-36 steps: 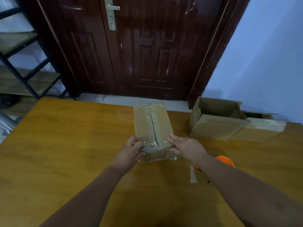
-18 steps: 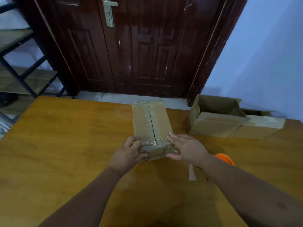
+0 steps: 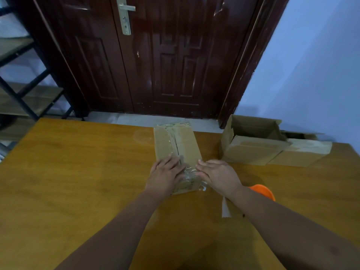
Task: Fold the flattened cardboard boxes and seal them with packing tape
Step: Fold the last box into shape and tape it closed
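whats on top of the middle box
Clear tape along the seam, and the left hand and right hand pressing at its near end, hiding the seam there.

Tabletop (image 3: pixel 78 182): wood, smooth, semi-gloss. Box (image 3: pixel 185 141): matt brown cardboard; tape (image 3: pixel 190 173) clear, glossy, crinkled plastic. Door (image 3: pixel 171 55): dark lacquered wood, glossy; handle (image 3: pixel 124 16) brushed metal.

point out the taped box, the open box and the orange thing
taped box (image 3: pixel 187 146): head view, right top flap
open box (image 3: pixel 253 152): head view, near side face
orange thing (image 3: pixel 264 191): head view, its visible top
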